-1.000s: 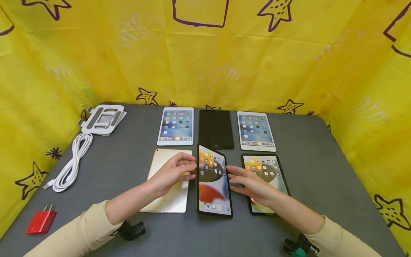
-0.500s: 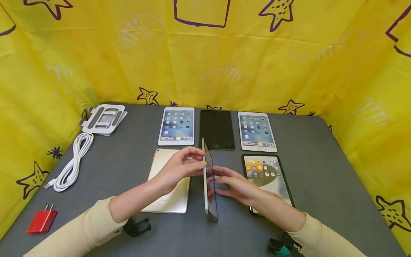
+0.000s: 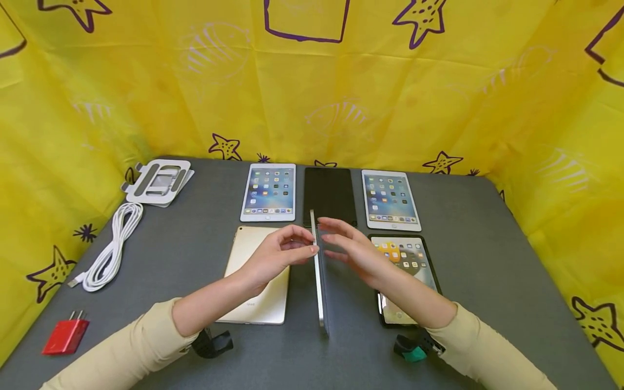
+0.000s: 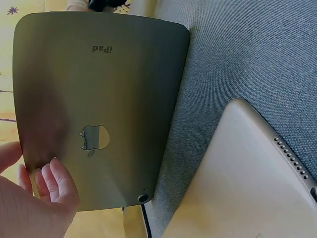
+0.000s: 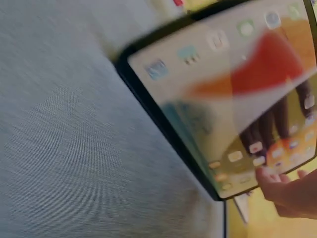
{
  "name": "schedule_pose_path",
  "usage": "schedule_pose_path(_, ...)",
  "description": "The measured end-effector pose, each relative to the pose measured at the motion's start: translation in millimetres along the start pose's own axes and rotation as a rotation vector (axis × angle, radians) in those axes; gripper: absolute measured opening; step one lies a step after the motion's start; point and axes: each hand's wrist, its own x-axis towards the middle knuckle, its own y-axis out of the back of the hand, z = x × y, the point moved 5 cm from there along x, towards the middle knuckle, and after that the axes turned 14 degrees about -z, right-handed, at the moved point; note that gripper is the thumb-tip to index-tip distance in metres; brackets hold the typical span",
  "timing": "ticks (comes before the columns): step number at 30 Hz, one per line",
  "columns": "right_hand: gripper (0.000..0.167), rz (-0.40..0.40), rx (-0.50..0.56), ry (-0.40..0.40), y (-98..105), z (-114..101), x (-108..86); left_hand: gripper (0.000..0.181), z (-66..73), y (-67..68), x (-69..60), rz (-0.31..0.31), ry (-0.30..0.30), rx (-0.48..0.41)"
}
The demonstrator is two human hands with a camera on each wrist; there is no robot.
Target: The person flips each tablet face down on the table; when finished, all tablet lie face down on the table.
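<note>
A tablet (image 3: 319, 287) stands on its long edge in the middle of the table, nearly edge-on in the head view. My left hand (image 3: 278, 254) pinches its upper edge. In the left wrist view its grey-gold back (image 4: 109, 84) faces left, with "iPad" lettering and an apple logo. On the lit screen (image 5: 208, 94) side, my right hand (image 3: 358, 252) has its fingers stretched out close to the upper edge; whether they touch is unclear. A gold tablet (image 3: 260, 303) lies face down beneath my left hand. Under my right forearm lies another dark-framed tablet (image 3: 414, 252), screen lit.
Behind, a white tablet (image 3: 268, 192), a black tablet (image 3: 330, 192) with a dark screen and another white tablet (image 3: 390, 200) lie in a row. To the left are a folded stand (image 3: 158, 181), a coiled white cable (image 3: 112, 249) and a red charger (image 3: 65, 336). Yellow cloth (image 3: 312, 81) surrounds the table.
The tablet has turned from its screen facing up toward the head camera to nearly edge-on. My left hand has taken its upper edge; the right hand has moved left and up along the screen.
</note>
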Motion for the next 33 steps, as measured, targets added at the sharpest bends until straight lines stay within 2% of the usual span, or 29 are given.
schedule_pose_path(3, 0.052, 0.017, -0.079, 0.076, 0.6, -10.3, 8.8, 0.019, -2.7, 0.7, 0.6, -0.001, 0.007, 0.008)
schedule_pose_path(5, 0.051, 0.032, -0.116, 0.097, 1.0, -13.3, 13.4, 0.018, -4.3, 0.0, 1.4, -0.008, 0.008, 0.017)
schedule_pose_path(13, 0.046, 0.068, -0.143, 0.084, 4.8, -12.4, 21.3, 0.019, -5.0, -4.8, 0.9, -0.042, -0.013, 0.081)
schedule_pose_path(19, 0.05, 0.055, -0.11, 0.079, 8.2, -13.2, 19.3, 0.019, -1.6, -8.2, -6.4, -0.055, -0.072, 0.229)
schedule_pose_path(22, 0.048, 0.06, -0.101, 0.067, 10.8, -12.9, 17.4, 0.019, 2.6, -12.2, -11.8, -0.061, -0.153, 0.303)
schedule_pose_path(24, 0.047, 0.06, -0.097, 0.064, 12.1, -12.9, 16.1, 0.021, 6.4, -16.6, -15.7, -0.069, -0.235, 0.356)
schedule_pose_path(26, 0.047, 0.059, -0.096, 0.062, 13.5, -12.4, 15.0, 0.024, 10.0, -22.2, -19.5, -0.078, -0.331, 0.438)
schedule_pose_path(29, 0.048, 0.056, -0.09, 0.06, 15.5, -11.3, 13.4, 0.03, 14.5, -33.0, -25.6, -0.103, -0.454, 0.607)
schedule_pose_path(33, 0.05, 0.058, -0.08, 0.052, 17.5, -8.9, 11.6, 0.033, 15.0, -48.3, -31.5, -0.175, -0.532, 0.793)
